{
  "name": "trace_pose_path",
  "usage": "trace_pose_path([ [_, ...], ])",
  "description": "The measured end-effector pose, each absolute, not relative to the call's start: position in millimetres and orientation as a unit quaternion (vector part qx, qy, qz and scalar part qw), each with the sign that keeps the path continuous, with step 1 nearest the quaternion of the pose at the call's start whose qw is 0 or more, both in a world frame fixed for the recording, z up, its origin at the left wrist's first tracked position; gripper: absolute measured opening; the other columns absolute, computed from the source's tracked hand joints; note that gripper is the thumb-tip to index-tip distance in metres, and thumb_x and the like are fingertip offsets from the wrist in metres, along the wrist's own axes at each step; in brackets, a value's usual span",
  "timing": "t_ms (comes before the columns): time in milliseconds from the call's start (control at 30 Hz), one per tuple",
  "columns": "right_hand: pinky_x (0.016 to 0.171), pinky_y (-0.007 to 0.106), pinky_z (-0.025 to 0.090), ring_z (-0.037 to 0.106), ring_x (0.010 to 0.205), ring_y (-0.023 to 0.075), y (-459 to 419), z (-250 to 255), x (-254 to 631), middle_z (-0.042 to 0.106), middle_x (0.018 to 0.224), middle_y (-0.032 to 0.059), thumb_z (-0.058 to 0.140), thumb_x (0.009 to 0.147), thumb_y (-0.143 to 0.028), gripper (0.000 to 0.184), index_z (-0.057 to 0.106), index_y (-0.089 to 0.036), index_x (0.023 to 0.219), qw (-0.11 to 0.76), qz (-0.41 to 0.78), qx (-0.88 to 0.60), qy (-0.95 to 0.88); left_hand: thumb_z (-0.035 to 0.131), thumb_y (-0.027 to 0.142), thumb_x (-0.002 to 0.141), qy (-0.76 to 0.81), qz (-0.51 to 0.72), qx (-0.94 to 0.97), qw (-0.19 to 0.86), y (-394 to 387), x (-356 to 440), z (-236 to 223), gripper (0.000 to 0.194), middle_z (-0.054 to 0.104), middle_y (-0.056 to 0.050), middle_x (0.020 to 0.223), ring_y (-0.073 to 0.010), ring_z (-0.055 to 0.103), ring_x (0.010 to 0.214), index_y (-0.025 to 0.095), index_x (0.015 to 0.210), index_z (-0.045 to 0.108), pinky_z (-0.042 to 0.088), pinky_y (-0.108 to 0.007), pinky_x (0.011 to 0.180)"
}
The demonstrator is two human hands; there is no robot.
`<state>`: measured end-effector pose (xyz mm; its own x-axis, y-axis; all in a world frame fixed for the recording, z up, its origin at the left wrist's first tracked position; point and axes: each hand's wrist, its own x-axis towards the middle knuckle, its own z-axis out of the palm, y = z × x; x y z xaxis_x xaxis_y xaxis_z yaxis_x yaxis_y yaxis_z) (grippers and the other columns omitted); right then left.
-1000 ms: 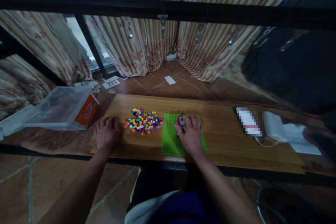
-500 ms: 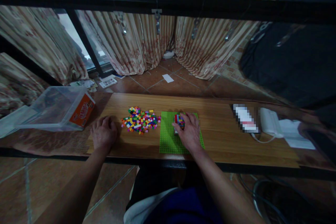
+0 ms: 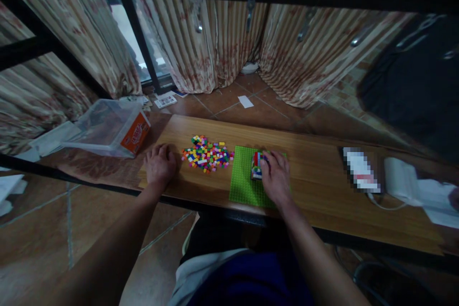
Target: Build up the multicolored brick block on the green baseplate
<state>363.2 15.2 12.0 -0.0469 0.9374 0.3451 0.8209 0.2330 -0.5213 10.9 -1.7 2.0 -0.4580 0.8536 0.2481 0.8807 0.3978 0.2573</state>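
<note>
A green studded baseplate (image 3: 241, 186) lies on the wooden table. On it stands a small structure of coloured toy bricks (image 3: 256, 167), with red, white and blue showing. My right hand (image 3: 277, 177) is over the structure's right side, thumb and fingers closed against it and covering part of it. Whether a separate small brick is between the fingertips is too hard to make out. To the left of the baseplate is a loose pile of small multicoloured bricks (image 3: 207, 155). My left hand (image 3: 159, 165) rests palm down left of the pile, fingers slightly bent and holding nothing.
A clear plastic box (image 3: 103, 126) with an orange label stands at the table's left end. Toward the right lie a phone with a blurred screen (image 3: 360, 169), a white device (image 3: 401, 179) with a cable, and white paper (image 3: 439, 201). The table's front edge (image 3: 247, 215) is close to my body.
The view has turned to the left and tilted. My right thumb has shifted to the structure's right side, uncovering more of its bricks. My left hand stays resting on the table.
</note>
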Motion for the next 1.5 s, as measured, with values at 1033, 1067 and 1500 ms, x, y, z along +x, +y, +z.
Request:
trace_pose_path([
  [1033, 0.109, 0.053, 0.037, 0.049, 0.129, 0.0283, 17, 16, 375, 0.061, 0.132, 0.0159, 0.025, 0.102, -0.046, 0.053, 0.060, -0.017, 0.130, 0.318, 0.086, -0.600, -0.729, 0.045, 0.029, 0.092, -0.839, -0.187, -0.510, 0.042, -2, 13, 1, 0.043, 0.061, -0.014, 0.136, -0.0349, 0.050, 0.126, 0.016, 0.128, 0.064, 0.038, -0.049, 0.106],
  [1067, 0.108, 0.052, 0.038, 0.051, 0.127, 0.0279, 19, 19, 377, 0.062, 0.131, 0.0162, 0.025, 0.102, -0.047, 0.054, 0.061, -0.016, 0.129, 0.330, 0.090, -0.601, -0.723, 0.045, 0.029, 0.092, -0.839, -0.187, -0.510, 0.039, -2, 13, 1, 0.043, 0.061, -0.014, 0.136, -0.0349, 0.050, 0.126, 0.016, 0.128, 0.063, 0.038, -0.049, 0.106],
  [1500, 0.114, 0.065, 0.022, 0.032, 0.146, 0.0347, 74, 40, 348, 0.046, 0.152, 0.0198, 0.028, 0.101, -0.052, 0.060, 0.049, -0.013, 0.143, 0.181, 0.063, -0.615, -0.765, 0.045, 0.030, 0.092, -0.837, -0.183, -0.514, 0.041, -1, 11, 1, 0.043, 0.061, -0.014, 0.135, -0.0350, 0.050, 0.125, 0.017, 0.129, 0.063, 0.038, -0.049, 0.106],
])
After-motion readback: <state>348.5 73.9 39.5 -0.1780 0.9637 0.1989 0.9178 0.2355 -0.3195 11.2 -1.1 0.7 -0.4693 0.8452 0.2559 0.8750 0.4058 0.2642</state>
